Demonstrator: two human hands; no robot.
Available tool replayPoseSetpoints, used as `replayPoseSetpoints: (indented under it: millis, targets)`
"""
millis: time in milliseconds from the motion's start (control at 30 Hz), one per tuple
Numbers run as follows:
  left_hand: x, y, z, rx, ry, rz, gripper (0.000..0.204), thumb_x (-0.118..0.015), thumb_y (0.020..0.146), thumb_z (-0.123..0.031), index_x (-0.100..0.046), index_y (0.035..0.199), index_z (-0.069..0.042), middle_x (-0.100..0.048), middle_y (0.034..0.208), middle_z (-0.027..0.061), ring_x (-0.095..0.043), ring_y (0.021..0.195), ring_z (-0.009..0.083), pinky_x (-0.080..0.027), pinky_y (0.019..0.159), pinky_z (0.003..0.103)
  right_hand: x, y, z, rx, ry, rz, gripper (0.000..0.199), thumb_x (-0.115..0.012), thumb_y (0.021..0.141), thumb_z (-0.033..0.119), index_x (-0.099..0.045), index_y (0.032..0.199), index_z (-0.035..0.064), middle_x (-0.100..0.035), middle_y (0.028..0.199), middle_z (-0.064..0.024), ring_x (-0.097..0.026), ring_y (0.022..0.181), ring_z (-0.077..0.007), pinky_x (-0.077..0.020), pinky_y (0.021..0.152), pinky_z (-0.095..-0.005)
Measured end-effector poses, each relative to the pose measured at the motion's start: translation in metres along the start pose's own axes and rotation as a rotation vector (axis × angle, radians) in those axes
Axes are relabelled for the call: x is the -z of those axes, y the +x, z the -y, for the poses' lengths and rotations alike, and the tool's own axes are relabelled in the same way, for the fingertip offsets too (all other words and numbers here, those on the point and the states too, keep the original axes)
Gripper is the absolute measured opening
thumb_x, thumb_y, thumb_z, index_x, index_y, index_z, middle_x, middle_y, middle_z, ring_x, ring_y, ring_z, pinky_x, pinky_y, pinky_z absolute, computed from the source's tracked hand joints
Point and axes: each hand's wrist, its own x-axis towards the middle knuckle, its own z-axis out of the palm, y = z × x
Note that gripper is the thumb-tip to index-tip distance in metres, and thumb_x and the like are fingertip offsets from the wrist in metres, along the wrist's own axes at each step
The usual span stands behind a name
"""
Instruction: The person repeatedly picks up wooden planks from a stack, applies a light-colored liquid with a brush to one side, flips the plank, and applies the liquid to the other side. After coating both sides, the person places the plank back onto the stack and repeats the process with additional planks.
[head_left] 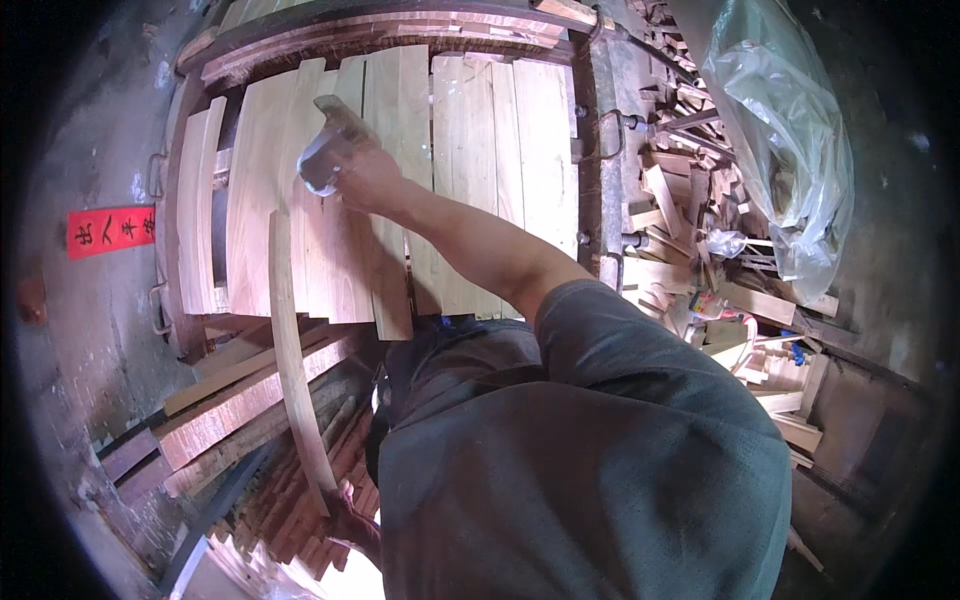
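Watching remotely, I see the left hand (348,515) clasping the lower end of a long, narrow, pale wooden strip (290,360). Its upper end overlaps flat, pale wooden planks (478,140); above them, the right hand (367,180) grips a blurred grey-brown object (322,163).

Plank: long, narrow, pale wood, bare, in one piece; it looks slightly bowed (290,370).
Plank's pose: slanting, its far end overlapping the near edge of the boards in your view, its lower end toward you at the left.
Plank's hold: your left hand (350,520) grips that lower end.
Grey tool: blurred, with a shiny pale patch and a brownish tip pointing away from you (322,165); its exact kind is hard to tell.
Tool's place: in your closed right hand (368,178), over the boards.
Boards: pale, flat, side by side (400,130), near ends uneven, one jutting toward you.
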Motion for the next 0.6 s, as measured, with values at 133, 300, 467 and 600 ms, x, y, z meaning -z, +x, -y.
replayPoseSetpoints:
  millis: [133, 300, 467, 600]
  targets:
    - [-0.001, 0.006, -0.005, 0.002, 0.036, 0.023, 0.037, -0.083, 0.077, -0.017, -0.065, 0.095, 0.011, -0.069, 0.091, 0.0189, -0.069, 0.076, 0.0303, -0.061, 0.067, 0.039, -0.006, 0.012, 0.0, 0.087, -0.095, 0.149, 0.019, -0.063, 0.076, 0.018, -0.068, 0.09, 0.0066, -0.071, 0.08, -0.0137, -0.07, 0.075, -0.0325, -0.0561, 0.063, -0.0454]
    - [0.001, 0.004, -0.007, 0.016, 0.073, 0.029, 0.039, -0.084, 0.076, -0.019, -0.065, 0.095, 0.011, -0.07, 0.09, 0.0182, -0.069, 0.076, 0.029, -0.06, 0.066, 0.037, -0.006, 0.021, 0.01, 0.119, -0.184, 0.104, 0.02, -0.057, 0.082, 0.017, -0.071, 0.088, 0.0036, -0.072, 0.081, -0.0139, -0.071, 0.075, -0.0304, -0.0561, 0.062, -0.0434]
    - [0.003, 0.003, -0.011, 0.037, 0.141, 0.068, 0.041, -0.085, 0.076, -0.021, -0.066, 0.095, 0.01, -0.071, 0.09, 0.0176, -0.07, 0.076, 0.0276, -0.059, 0.066, 0.035, -0.02, 0.027, 0.001, 0.06, -0.16, -0.024, 0.018, -0.058, 0.082, 0.019, -0.073, 0.081, 0.0072, -0.073, 0.083, -0.0141, -0.071, 0.078, -0.029, -0.0553, 0.066, -0.0433]
    - [0.013, 0.002, -0.005, -0.006, 0.63, 0.094, 0.037, -0.075, 0.084, -0.018, -0.062, 0.103, 0.011, -0.071, 0.094, 0.0161, -0.069, 0.082, 0.0259, -0.058, 0.075, 0.037, -0.02, 0.022, 0.004, 0.127, -0.177, 0.05, 0.017, -0.061, 0.08, 0.021, -0.073, 0.077, 0.0101, -0.073, 0.084, -0.0144, -0.071, 0.078, -0.0287, -0.0546, 0.068, -0.0443]
